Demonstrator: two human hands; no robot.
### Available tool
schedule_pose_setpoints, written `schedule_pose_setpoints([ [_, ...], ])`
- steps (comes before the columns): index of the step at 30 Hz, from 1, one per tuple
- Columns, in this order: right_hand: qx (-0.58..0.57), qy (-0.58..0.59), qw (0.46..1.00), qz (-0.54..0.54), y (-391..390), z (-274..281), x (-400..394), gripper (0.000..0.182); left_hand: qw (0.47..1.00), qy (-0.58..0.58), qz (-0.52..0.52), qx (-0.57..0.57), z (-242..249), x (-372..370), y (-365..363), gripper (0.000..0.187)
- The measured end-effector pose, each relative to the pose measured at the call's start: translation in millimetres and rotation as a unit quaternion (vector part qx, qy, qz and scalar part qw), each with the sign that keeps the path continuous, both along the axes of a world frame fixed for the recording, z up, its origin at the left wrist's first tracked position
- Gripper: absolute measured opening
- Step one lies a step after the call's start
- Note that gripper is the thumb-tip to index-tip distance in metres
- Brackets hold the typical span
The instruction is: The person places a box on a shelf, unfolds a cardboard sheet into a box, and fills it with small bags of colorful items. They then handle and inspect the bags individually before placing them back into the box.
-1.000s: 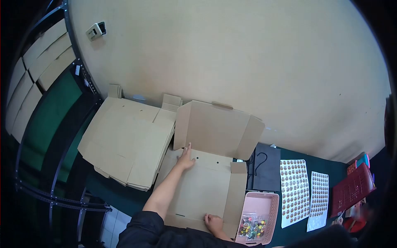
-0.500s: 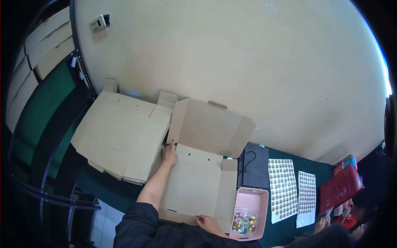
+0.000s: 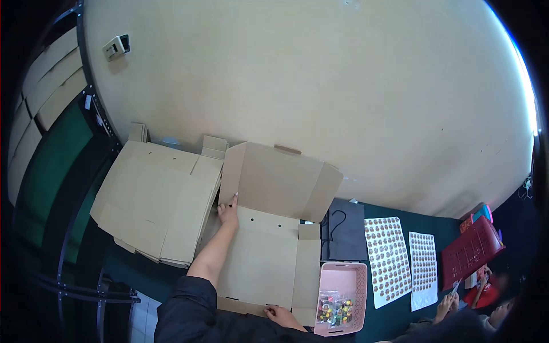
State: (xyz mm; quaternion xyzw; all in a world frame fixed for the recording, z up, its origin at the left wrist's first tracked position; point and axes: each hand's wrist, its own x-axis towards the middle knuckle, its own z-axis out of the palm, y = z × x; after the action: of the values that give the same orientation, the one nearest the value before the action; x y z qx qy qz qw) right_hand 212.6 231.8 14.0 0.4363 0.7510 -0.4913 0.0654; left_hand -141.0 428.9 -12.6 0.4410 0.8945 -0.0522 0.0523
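Observation:
An unfolded cardboard box (image 3: 260,257) lies before me, its lid panel (image 3: 277,180) raised and leaning toward the wall. At the box's back left corner is my left hand (image 3: 228,215), the index finger stretched out against the side flap of the lid and the other fingers partly bent. My right hand (image 3: 281,317) is at the near edge, its fingers curled over the front flap (image 3: 246,307); the fingertips are partly hidden. To the left, a stack of flat cardboard boxes (image 3: 157,200) rests against the opened one.
Right of the box stand a pink basket (image 3: 342,277) with bagged small colourful items (image 3: 337,308) and a dark paper bag (image 3: 346,228). Two sticker sheets (image 3: 389,260) lie beyond. Another person's hands (image 3: 446,306) are near a dark red basket (image 3: 472,251). A metal shelf (image 3: 63,188) stands left.
The view has shifted, so the box and stack appear farther left and slightly lower. Both my hands stay at about the same places on the box.

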Motion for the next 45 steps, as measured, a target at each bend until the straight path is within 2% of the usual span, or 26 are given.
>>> schedule_pose_setpoints([
  [3,0.016,0.012,1.0,-0.011,0,0,-3,0.033,0.997,0.069,-0.041,0.021,-6,-4,7,0.078],
  [6,0.036,-0.015,0.999,-0.005,0,2,-5,0.031,0.992,0.087,-0.076,0.056,2,-11,-5,0.075],
  [8,0.068,0.025,0.997,-0.009,1,-3,-4,0.03,0.99,0.09,-0.082,0.066,-2,-14,-7,0.075],
  [12,0.039,-0.006,0.999,0.017,7,3,-8,0.026,0.987,0.095,-0.081,0.103,-2,-14,-10,0.076],
  [14,0.018,0.067,0.997,0.023,4,-11,-3,0.025,0.985,0.105,-0.082,0.112,1,-12,-10,0.077],
  [16,-0.004,0.074,0.997,0.023,3,-13,-3,0.024,0.993,-0.004,-0.073,0.088,4,-16,-8,0.06],
  [17,-0.026,0.082,0.996,0.023,3,-14,-4,0.023,0.993,-0.005,-0.073,0.088,0,-18,-8,0.06],
  [19,-0.04,0.056,0.998,0.01,3,-15,-4,0.023,0.984,-0.038,-0.063,0.161,-8,-21,-6,0.034],
  [20,-0.055,0.031,0.998,-0.002,3,-15,-4,0.023,0.984,-0.039,-0.063,0.162,-12,-22,-4,0.034],
  [22,-0.037,0.046,0.998,-0.004,1,-21,-3,0.023,0.965,-0.035,-0.028,0.257,-7,-19,-4,0.016],
  [27,-0.007,0.071,0.997,0.001,3,-11,-5,0.025,0.958,-0.092,-0.02,0.272,-9,-17,11,0.022],
  [29,-0.022,0.034,0.999,0.025,3,-13,-6,0.028,0.957,-0.121,-0.006,0.264,-10,-15,17,0.025],
  [30,-0.023,0.032,0.999,0.022,5,-8,-8,0.028,0.954,-0.125,-0.03,0.272,-12,-16,18,0.031],
  [32,-0.087,0.008,0.994,0.063,9,9,-15,0.037,0.95,-0.13,-0.053,0.279,-20,-17,16,0.038],
  [35,-0.148,0.065,0.985,0.055,3,4,-14,0.046,0.957,-0.142,-0.071,0.244,-21,-17,14,0.048],
  [37,-0.135,0.065,0.987,0.053,3,21,-17,0.048,0.974,-0.146,-0.064,0.162,-3,-12,10,0.053],
  [38,-0.124,0.065,0.989,0.05,2,29,-18,0.05,0.982,-0.092,-0.067,0.148,-14,-14,13,0.058],
  [41,-0.14,0.024,0.986,0.088,7,34,-21,0.055,0.986,-0.066,-0.069,0.136,-16,-15,17,0.057],
  [42,-0.139,0.016,0.984,0.107,7,19,-19,0.053,0.99,-0.065,-0.076,0.104,-3,-15,16,0.05],
  [45,-0.113,0.035,0.987,0.112,4,-10,-10,0.051,0.983,-0.075,-0.092,0.139,26,-13,12,0.044],
])
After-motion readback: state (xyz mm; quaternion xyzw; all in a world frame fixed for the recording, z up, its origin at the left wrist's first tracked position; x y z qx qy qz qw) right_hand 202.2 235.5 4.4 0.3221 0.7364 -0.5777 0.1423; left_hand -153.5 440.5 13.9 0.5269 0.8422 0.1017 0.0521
